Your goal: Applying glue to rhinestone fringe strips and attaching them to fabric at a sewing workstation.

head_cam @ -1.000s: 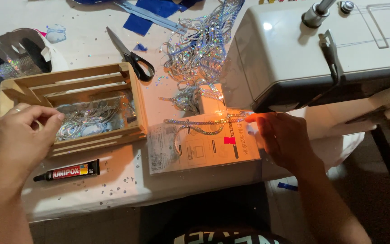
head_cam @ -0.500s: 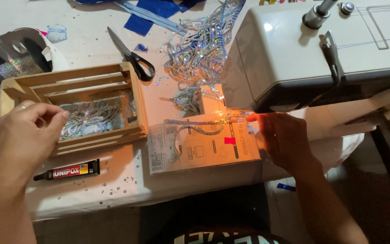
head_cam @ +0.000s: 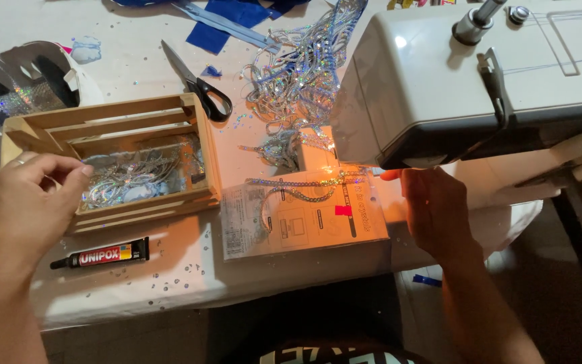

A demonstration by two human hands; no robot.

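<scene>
Your left hand rests loosely curled at the wooden crate, holding nothing; your right hand pinches sequin trim under the sewing machine.

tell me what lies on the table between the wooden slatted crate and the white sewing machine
In the head view, a clear plastic packet with silver sequin trim across it lies between the wooden slatted crate and the white sewing machine.

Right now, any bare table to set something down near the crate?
Two patches: the white table between the wooden crate and the foil roll, left of the scissors; and the front strip right of the glue tube, though dotted with sequins. Crowded: sequin trim pile beside the sewing machine.
</scene>
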